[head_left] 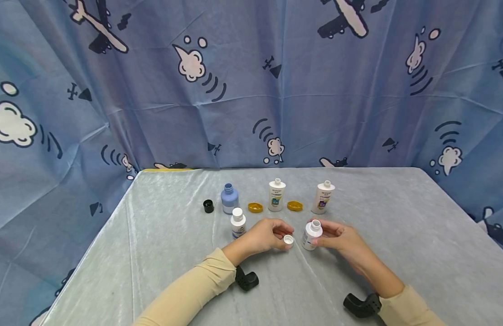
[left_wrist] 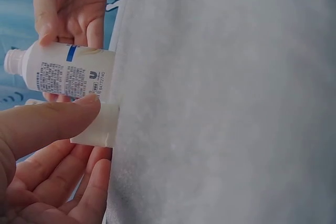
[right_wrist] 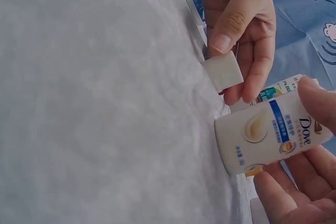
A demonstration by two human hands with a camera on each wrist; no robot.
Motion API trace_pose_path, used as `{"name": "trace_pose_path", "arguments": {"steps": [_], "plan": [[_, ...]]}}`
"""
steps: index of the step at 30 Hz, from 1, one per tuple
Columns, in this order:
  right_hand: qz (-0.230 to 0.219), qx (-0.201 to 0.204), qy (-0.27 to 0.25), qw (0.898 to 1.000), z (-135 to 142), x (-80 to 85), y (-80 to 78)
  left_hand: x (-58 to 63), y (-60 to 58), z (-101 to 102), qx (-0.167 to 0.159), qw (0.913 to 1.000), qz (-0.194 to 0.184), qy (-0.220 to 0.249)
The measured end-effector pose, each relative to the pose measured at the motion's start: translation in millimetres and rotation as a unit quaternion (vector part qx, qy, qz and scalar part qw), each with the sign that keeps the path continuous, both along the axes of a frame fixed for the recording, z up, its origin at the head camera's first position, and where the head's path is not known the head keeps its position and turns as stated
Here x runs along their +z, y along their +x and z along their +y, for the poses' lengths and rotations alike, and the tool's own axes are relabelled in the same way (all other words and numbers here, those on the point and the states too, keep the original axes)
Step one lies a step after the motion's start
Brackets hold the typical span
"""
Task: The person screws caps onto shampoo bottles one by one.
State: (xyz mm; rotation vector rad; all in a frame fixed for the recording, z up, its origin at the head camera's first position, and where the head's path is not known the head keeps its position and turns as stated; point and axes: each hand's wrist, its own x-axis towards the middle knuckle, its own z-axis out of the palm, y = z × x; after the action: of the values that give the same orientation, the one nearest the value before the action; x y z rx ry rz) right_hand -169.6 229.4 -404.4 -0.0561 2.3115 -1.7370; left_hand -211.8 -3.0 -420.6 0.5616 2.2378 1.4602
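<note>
A small white screw cap (head_left: 288, 241) is pinched between the thumb and fingers of my left hand (head_left: 269, 234), its hollow side up in the head view. Just to its right, my right hand (head_left: 341, 239) grips a white Dove bottle (head_left: 312, 235) by its sides. The bottle's neck is uncapped, and its label (right_wrist: 283, 129) shows in the right wrist view. Cap and bottle are apart in the head view. Behind my left hand stands another white bottle (head_left: 238, 222) with its white cap on; the forearm partly hides its base.
Farther back stand an uncapped blue bottle (head_left: 229, 199) and two uncapped white bottles, one in the middle (head_left: 277, 195) and one at right (head_left: 323, 198). A black cap (head_left: 208, 206) and two amber caps (head_left: 255, 208) (head_left: 294, 206) lie among them on the grey cloth (head_left: 170, 253).
</note>
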Motion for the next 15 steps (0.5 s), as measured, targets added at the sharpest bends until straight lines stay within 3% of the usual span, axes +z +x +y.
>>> {"name": "trace_pose_path", "arguments": {"steps": [15], "plan": [[-0.011,-0.034,0.018,0.999,-6.6,0.0,1.4,-1.6,1.0,1.5,0.015,0.9998,-0.012,-0.003]]}}
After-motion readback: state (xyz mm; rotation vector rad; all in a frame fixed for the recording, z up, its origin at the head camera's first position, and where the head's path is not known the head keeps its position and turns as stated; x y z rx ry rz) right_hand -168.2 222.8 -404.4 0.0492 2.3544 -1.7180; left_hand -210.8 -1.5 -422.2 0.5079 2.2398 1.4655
